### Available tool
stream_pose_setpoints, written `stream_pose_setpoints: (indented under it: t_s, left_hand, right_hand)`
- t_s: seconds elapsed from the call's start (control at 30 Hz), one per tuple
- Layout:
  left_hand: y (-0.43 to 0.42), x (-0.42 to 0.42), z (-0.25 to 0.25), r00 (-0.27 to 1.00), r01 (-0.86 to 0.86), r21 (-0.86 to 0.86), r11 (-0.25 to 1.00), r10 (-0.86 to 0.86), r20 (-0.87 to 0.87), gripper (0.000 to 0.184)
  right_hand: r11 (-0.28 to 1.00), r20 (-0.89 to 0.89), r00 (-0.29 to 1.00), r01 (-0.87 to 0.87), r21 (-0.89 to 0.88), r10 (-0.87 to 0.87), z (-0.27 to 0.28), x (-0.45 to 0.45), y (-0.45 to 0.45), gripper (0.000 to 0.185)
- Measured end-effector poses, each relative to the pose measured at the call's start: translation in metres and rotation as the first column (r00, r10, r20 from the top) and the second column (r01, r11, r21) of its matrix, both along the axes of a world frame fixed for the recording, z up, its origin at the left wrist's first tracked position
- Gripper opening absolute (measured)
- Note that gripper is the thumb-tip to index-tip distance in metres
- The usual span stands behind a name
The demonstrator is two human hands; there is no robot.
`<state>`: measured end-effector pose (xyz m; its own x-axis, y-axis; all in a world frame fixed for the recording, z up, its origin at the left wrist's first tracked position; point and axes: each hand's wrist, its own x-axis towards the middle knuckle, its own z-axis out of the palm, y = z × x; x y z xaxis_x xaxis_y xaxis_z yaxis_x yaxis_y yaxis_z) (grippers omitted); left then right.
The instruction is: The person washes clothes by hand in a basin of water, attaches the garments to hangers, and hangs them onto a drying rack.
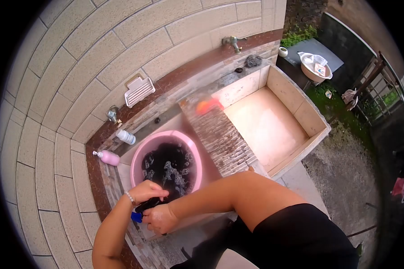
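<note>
A pink basin [198, 167] holds dark soapy water with black cloth and foam in it. At its near rim my left hand [147, 192], with a beaded bracelet at the wrist, is closed on a wet black cloth [149, 204]. My right hand [161, 219] grips the same cloth just below, its fingers curled. A small blue piece [137, 217] shows beside the right fingers; whether it belongs to the cloth I cannot tell. The fingertips of both hands are partly hidden.
A pink pump bottle [108, 158] and a white bottle [125, 137] stand left of the basin. Two taps [232, 43] and a soap rack [139, 92] are on the wall. Right of the ribbed washboard slab [224, 139] lies a pale sink [267, 125]. An orange-red object [209, 106] rests on the slab.
</note>
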<state>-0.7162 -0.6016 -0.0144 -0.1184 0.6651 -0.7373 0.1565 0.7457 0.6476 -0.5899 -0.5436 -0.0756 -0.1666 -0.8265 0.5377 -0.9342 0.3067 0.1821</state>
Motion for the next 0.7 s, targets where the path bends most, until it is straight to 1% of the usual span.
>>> stream_pose_setpoints:
  t_s: [0.03, 0.07, 0.1, 0.17, 0.23, 0.27, 0.33, 0.4, 0.43, 0.47, 0.5, 0.53, 0.57, 0.6, 0.63, 0.67, 0.7]
  left_hand:
    - [0.003, 0.011, 0.002, 0.981, -0.012, -0.062, 0.998, 0.0, -0.192, 0.032]
    - [0.002, 0.018, 0.004, 0.942, 0.028, -0.058, 0.998, -0.046, -0.332, 0.033]
    - [0.001, 0.025, 0.005, 0.881, 0.07, -0.049, 0.996, -0.085, -0.466, 0.035]
    - [-0.002, 0.038, 0.0, 0.736, 0.058, -0.036, 0.998, -0.067, -0.674, 0.03]
    - [-0.002, 0.051, -0.005, 0.592, 0.103, -0.037, 0.994, -0.091, -0.801, 0.022]
    - [-0.003, 0.051, -0.015, 0.553, 0.156, 0.004, 0.988, -0.084, -0.829, 0.022]
    - [-0.004, 0.051, -0.034, 0.472, 0.251, 0.076, 0.965, -0.053, -0.88, 0.023]
    - [0.004, 0.063, -0.028, 0.594, 0.094, 0.104, 0.99, 0.028, -0.804, 0.022]
    - [0.013, 0.07, -0.023, 0.651, 0.029, 0.107, 0.994, 0.062, -0.756, 0.022]
    - [0.019, 0.075, -0.013, 0.777, -0.001, 0.154, 0.988, 0.097, -0.622, 0.028]
    - [0.021, 0.074, -0.012, 0.878, -0.039, 0.214, 0.976, 0.136, -0.459, 0.029]
    - [0.022, 0.075, -0.009, 0.934, -0.044, 0.333, 0.942, 0.157, -0.321, 0.028]
    - [0.026, 0.062, -0.014, 0.989, -0.108, 0.315, 0.943, 0.135, -0.067, 0.03]
    - [0.033, 0.082, -0.003, 0.987, -0.16, 0.404, 0.901, 0.137, 0.084, 0.033]
    - [0.038, 0.103, 0.006, 0.962, -0.232, 0.474, 0.849, 0.13, 0.239, 0.04]
    - [0.048, 0.115, 0.007, 0.908, -0.242, 0.492, 0.836, 0.018, 0.418, 0.044]
    - [0.058, 0.128, 0.009, 0.811, -0.26, 0.498, 0.827, -0.093, 0.578, 0.05]
  right_hand:
    - [1.0, -0.001, 1.0, 0.008, 0.011, -0.008, 0.003, 0.0, -0.004, 0.013]
    - [0.996, -0.017, 0.998, 0.067, 0.066, -0.066, 0.002, 0.001, -0.014, 0.015]
    - [0.984, -0.035, 0.991, 0.13, 0.121, -0.127, 0.0, 0.002, -0.021, 0.016]
    - [0.944, -0.067, 0.98, 0.197, 0.265, -0.186, 0.004, 0.007, -0.026, 0.018]
    - [0.838, -0.087, 0.936, 0.344, 0.423, -0.34, 0.004, 0.017, -0.039, 0.019]
    - [0.83, -0.069, 0.936, 0.338, 0.445, -0.344, -0.013, 0.01, -0.049, 0.02]
    - [0.806, -0.145, 0.909, 0.414, 0.422, -0.391, -0.034, 0.01, -0.057, 0.02]
    - [0.802, -0.125, 0.901, 0.427, 0.418, -0.415, -0.018, 0.035, -0.038, 0.02]
    - [0.819, -0.055, 0.91, 0.395, 0.416, -0.411, 0.014, 0.065, -0.018, 0.018]
    - [0.863, -0.08, 0.91, 0.411, 0.294, -0.406, 0.013, 0.077, -0.009, 0.018]
    - [0.892, -0.113, 0.907, 0.419, 0.171, -0.405, 0.013, 0.091, 0.0, 0.018]
    - [0.902, -0.079, 0.9, 0.431, 0.023, -0.428, 0.02, 0.108, 0.011, 0.016]
    - [0.872, 0.021, 0.883, 0.467, -0.148, -0.469, 0.039, 0.137, 0.027, 0.011]
    - [0.761, 0.149, 0.837, 0.542, -0.356, -0.527, 0.052, 0.164, 0.042, 0.01]
    - [0.6, 0.279, 0.795, 0.595, -0.535, -0.539, 0.064, 0.189, 0.055, 0.01]
    - [0.365, 0.42, 0.715, 0.667, -0.649, -0.559, 0.075, 0.212, 0.071, 0.012]
    - [0.102, 0.557, 0.639, 0.7, -0.706, -0.531, 0.084, 0.233, 0.088, 0.014]
